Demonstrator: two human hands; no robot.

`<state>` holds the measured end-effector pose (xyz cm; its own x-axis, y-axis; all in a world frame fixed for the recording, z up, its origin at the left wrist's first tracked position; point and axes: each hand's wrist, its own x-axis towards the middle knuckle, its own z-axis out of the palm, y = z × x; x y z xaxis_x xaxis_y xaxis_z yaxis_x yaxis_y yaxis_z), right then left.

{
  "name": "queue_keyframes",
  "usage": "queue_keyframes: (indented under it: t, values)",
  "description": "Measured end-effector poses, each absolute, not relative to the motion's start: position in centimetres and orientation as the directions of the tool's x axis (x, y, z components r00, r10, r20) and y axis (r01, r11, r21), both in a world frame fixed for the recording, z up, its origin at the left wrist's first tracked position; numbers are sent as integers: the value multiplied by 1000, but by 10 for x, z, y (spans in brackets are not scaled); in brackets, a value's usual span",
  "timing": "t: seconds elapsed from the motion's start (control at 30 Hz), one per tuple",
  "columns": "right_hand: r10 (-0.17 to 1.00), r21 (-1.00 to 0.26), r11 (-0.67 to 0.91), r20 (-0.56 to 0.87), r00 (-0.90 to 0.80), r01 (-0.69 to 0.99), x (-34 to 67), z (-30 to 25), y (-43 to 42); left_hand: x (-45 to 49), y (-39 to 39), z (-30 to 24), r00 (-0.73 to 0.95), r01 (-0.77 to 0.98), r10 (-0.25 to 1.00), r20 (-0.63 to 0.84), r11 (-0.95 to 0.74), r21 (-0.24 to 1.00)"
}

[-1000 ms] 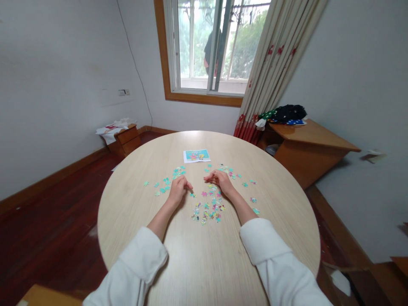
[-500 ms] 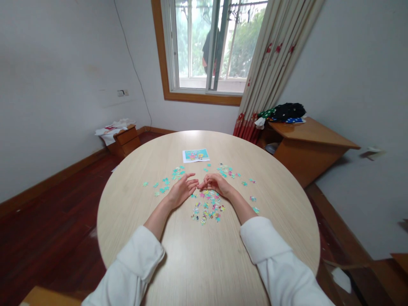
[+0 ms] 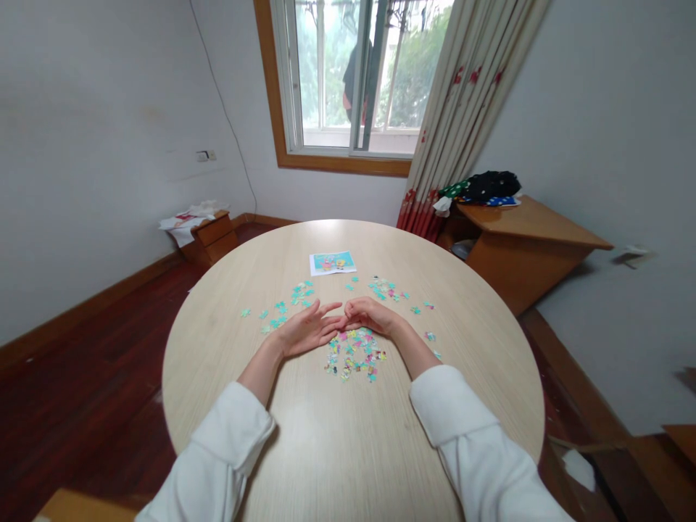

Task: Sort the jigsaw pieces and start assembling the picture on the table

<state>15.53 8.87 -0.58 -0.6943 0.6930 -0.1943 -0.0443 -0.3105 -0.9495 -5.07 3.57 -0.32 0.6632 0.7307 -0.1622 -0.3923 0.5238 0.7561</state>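
My left hand (image 3: 311, 328) is turned partly palm up just above the table, its fingers stretched out to the right. Its fingertips meet my right hand (image 3: 370, 316), whose fingers are curled in; anything between them is too small or hidden to see. Below both hands lies a loose cluster of small colourful jigsaw puzzle pieces (image 3: 356, 354), its upper edge partly hidden by the hands. More turquoise pieces (image 3: 302, 292) are scattered beyond my left hand. Another group of pieces (image 3: 383, 288) lies beyond my right hand.
A picture card (image 3: 333, 263) with cartoon figures on turquoise lies on the far side of the round wooden table (image 3: 337, 435). Single pieces (image 3: 430, 336) lie right of my right forearm. A wooden desk (image 3: 538, 246) with clothes stands at the back right.
My left hand has rotated more palm up, and its fingers have moved right to meet my right hand. My right hand stays in nearly the same place, curled. The view has shifted slightly.
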Motion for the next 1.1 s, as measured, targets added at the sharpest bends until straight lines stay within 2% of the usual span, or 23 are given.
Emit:
queue_keyframes:
  t: [0.27,0.43,0.53,0.63,0.73,0.83,1.1]
  values:
    - [647,-950,-311,-205,-734,-9,157,-6,89,-53,34,0,683,-384,702,-199,578,720]
    - [650,-942,-334,-195,-734,-45,159,-5,88,-51,36,-2,645,-375,735,-209,544,751]
    - [745,-926,-331,-139,-652,-181,160,-7,91,-48,41,-4,542,-405,812,-216,478,780]
    - [893,-905,-268,-104,-438,-331,162,-13,99,-46,47,-8,399,-447,892,-211,390,805]
    - [956,-889,-217,-110,-271,-403,162,-18,106,-45,52,-13,256,-465,945,-202,303,832]
    - [961,-887,-205,-102,-258,-413,162,-19,109,-43,54,-18,166,-429,969,-182,237,871]
    - [943,-895,-222,-96,-318,-387,164,-19,109,-32,45,-15,125,-235,988,-90,117,965]
